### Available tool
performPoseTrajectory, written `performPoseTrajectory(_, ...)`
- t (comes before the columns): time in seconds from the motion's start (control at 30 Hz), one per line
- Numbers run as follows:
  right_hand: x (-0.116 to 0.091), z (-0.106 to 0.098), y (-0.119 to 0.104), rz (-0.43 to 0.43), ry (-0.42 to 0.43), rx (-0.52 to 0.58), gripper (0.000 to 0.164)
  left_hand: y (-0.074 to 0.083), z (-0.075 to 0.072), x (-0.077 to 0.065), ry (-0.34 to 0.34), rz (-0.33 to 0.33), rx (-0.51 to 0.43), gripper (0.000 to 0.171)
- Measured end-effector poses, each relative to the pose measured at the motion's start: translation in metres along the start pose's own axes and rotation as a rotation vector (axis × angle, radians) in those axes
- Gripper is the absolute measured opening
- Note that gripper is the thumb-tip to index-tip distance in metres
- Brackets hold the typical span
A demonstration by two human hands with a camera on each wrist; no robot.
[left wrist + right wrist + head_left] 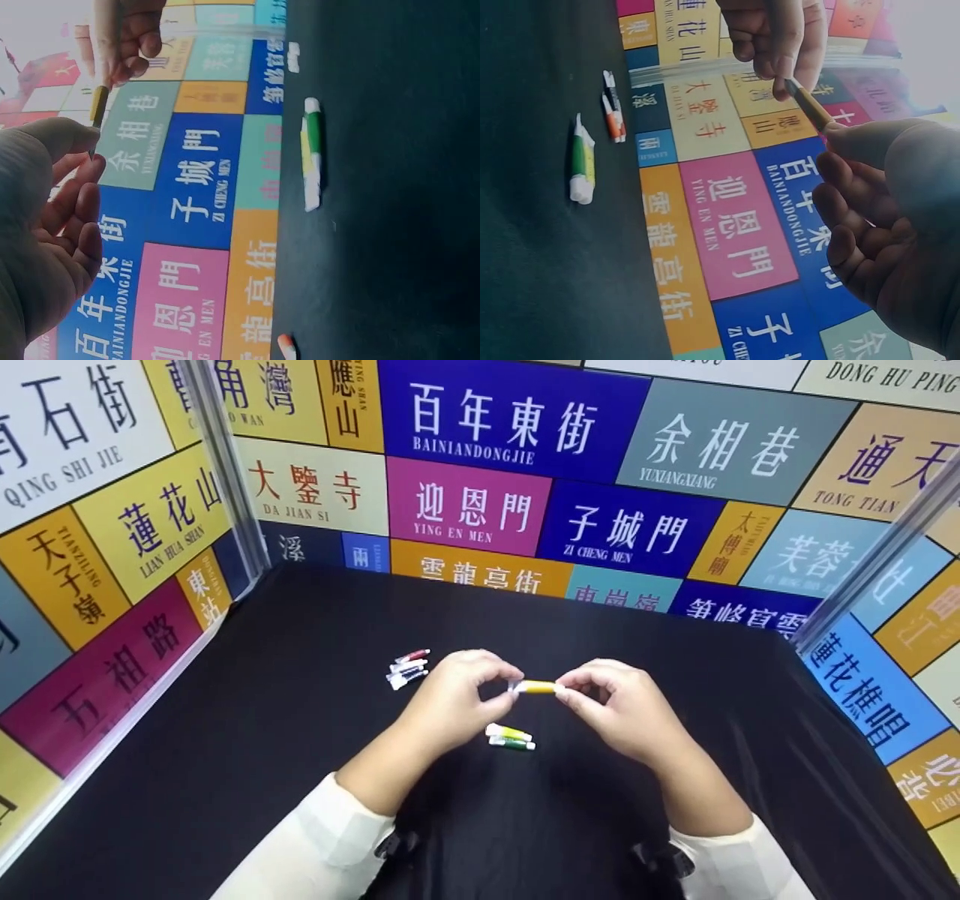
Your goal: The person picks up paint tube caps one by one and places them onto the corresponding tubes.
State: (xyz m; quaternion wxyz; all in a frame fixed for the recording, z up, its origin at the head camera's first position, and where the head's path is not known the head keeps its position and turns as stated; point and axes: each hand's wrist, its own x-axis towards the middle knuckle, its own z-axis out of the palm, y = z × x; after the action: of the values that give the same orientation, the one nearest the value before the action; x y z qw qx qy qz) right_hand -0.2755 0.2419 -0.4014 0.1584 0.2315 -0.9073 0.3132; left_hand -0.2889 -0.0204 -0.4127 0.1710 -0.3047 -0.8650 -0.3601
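Observation:
Both hands hold a small yellow paint tube (538, 687) level above the black cloth. My left hand (465, 697) pinches its flat pale end between thumb and index finger. At the other end, the cap end, my right hand (626, 701) pinches with thumb and fingertips. The tube's orange-yellow body (812, 109) shows between the two hands in the right wrist view. Below the hands lie a green tube (514, 744) and a yellow-green tube (511, 732), side by side and touching.
Left of my left hand lies a small cluster of tubes, among them a red one (412, 656) and a dark one (409, 670). A small white item (293, 57) lies on the cloth. Panels with street names (465, 506) border the black-covered table (300, 660).

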Motion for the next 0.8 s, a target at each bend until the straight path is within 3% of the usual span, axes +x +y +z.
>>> performPoseTrajectory(0.4,0.004,0.010,0.017,0.057,-0.075,0.025,0.009,-0.018,0.014,0.011,-0.131,0.033,0.093,0.016)
performPoseTrajectory(0.53,0.006,0.005,0.029,0.096,-0.075,0.033,0.014,-0.025,0.021,0.013,-0.185,-0.026,0.123,0.013)
performPoseTrajectory(0.8,0.011,-0.013,0.071,0.212,0.014,0.011,0.024,-0.043,0.036,0.017,-0.288,-0.131,0.160,0.010)
